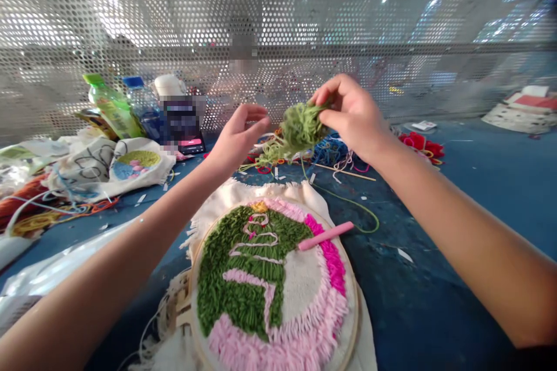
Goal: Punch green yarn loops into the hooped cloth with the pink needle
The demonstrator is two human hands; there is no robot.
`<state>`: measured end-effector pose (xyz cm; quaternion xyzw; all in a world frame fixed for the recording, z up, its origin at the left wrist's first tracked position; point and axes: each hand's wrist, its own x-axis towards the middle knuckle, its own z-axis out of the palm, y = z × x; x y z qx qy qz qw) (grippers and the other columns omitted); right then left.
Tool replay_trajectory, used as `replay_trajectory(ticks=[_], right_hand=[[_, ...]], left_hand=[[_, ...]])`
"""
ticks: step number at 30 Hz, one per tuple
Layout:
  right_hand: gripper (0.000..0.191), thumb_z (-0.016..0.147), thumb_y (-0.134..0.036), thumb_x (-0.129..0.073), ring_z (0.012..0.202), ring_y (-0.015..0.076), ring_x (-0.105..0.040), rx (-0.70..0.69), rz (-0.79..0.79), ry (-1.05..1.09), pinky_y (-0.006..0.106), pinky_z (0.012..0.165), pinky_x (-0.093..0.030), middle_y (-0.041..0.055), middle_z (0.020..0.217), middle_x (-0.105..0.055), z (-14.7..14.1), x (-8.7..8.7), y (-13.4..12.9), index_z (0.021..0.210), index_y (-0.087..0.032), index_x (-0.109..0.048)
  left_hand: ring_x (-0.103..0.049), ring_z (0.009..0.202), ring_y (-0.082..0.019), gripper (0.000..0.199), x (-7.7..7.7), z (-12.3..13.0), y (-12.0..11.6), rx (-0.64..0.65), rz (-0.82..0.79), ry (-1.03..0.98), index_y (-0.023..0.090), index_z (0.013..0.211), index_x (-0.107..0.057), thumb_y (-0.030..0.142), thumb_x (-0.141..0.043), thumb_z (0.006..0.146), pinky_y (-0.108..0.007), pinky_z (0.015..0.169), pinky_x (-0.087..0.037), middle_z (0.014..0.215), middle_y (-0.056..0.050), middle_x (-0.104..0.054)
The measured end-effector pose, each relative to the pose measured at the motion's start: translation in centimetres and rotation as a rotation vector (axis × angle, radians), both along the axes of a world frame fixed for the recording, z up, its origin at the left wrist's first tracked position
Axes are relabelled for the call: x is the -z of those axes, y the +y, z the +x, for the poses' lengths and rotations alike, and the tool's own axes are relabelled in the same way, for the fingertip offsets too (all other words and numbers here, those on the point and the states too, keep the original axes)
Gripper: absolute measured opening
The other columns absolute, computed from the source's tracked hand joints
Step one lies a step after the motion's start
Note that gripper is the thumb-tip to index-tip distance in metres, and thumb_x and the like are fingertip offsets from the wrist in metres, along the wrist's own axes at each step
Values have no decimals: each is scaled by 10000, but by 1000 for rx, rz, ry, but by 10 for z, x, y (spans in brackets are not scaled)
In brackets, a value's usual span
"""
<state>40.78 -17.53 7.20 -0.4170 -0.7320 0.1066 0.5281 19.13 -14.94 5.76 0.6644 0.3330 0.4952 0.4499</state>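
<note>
Head view: on our blue desk, a wooden embroidery hoop sits at six o'clock, a pink punch needle across it; at twelve o'clock our right grip pinches a green yarn clump, our left grip open, curled just beside it.

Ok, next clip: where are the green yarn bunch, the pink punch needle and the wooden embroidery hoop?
Green yarn bunch (300, 127), head view, point on the middle of the bunch.
Pink punch needle (324, 236), head view, point on its handle.
Wooden embroidery hoop (356, 301), head view, point on its right rim.
</note>
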Motion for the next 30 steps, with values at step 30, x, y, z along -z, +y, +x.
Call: replay_trajectory(ticks=[30], right_hand=[[140, 800, -179, -423, 408, 126, -256, -487, -628, 414, 337, 600, -433, -81, 407, -245, 15, 10, 3, 715, -233, -521]], left_hand=[[-652, 970, -224, 286, -21, -123, 65, -302, -45, 568, 155, 1138, -621, 347, -602, 927, -428, 835, -553, 1150, -76, -649]])
